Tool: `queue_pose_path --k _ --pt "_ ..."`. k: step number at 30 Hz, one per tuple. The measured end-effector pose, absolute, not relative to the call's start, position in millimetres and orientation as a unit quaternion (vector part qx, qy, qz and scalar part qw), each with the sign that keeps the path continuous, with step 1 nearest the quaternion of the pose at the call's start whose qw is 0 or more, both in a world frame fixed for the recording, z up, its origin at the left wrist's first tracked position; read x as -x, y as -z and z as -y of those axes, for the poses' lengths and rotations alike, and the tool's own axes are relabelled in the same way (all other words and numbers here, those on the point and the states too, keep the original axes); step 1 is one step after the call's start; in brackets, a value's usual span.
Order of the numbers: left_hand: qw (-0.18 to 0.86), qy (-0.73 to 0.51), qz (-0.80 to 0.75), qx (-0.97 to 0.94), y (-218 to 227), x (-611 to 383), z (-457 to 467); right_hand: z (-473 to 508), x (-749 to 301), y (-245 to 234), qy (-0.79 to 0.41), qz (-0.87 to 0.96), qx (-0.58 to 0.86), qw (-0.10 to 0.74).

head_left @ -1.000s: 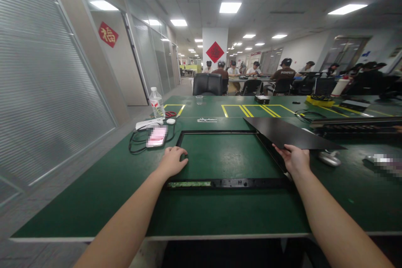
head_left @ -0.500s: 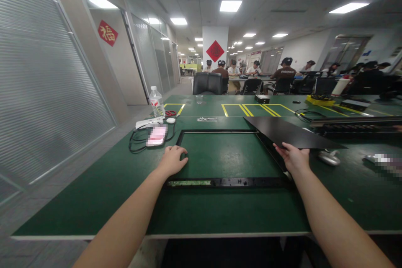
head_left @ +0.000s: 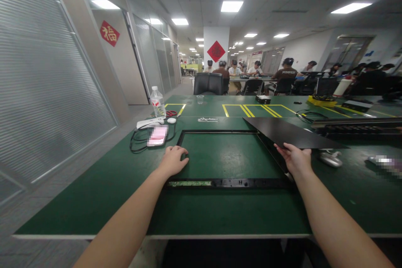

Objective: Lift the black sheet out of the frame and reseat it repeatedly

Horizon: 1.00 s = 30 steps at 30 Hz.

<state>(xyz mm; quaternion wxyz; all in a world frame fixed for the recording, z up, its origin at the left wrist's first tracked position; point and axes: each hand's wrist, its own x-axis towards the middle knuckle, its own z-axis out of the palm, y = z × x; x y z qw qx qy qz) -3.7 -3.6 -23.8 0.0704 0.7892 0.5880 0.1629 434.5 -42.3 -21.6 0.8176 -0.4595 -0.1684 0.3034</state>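
From the head camera, a thin black rectangular frame [head_left: 226, 183] lies flat on the green table [head_left: 220, 215]. It is hollow in the middle, so the matte, slightly scuffed tabletop shows through. Its near rail carries a strip of green circuit board at the left end.

The left hand [head_left: 173, 160] rests palm down on the frame's left rail near the near corner, with the fingers loosely bent and pressing rather than clasping. The right hand [head_left: 295, 159] pinches the near edge of a flat, smooth black panel [head_left: 290, 134]. The panel is tilted, with this edge lifted over the frame's right rail and the rest reaching away to the right.

Just left of the frame are a looped black cable [head_left: 135, 144], a white device [head_left: 149, 123] and a blurred pink thing [head_left: 157, 136]. Farther back stand a clear water bottle [head_left: 157, 102], red scissors [head_left: 170, 113] and a plastic cup [head_left: 199, 99]. A rounded grey object [head_left: 330, 158] sits right of the right hand, under the panel's edge. Yellow tape lines [head_left: 248, 110] mark the far tabletop, and a black chair [head_left: 207, 83] stands beyond it. Other people sit at distant tables.

The table between its front edge and the frame's near rail is bare green. The table's left edge borders open floor along a glass wall.
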Motion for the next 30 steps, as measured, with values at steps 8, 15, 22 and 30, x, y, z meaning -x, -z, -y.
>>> queue_pose_path --k 8,15,22,30 --pt "0.070 -0.153 -0.589 -0.791 22.5 3.5 5.1 48.4 -433.3 14.4 -0.282 0.168 0.466 0.822" --pt "0.063 -0.157 -0.588 -0.791 22.2 4.0 5.4 55.9 -428.3 5.2 -0.283 0.163 0.458 0.827" --pt "0.073 -0.171 -0.587 -0.788 22.9 4.6 4.1 60.9 -425.1 -2.7 -0.302 0.168 0.460 0.818" --pt "0.112 -0.231 -0.604 -0.755 13.6 7.5 2.2 61.5 -429.7 -6.2 -0.390 0.108 0.423 0.810"
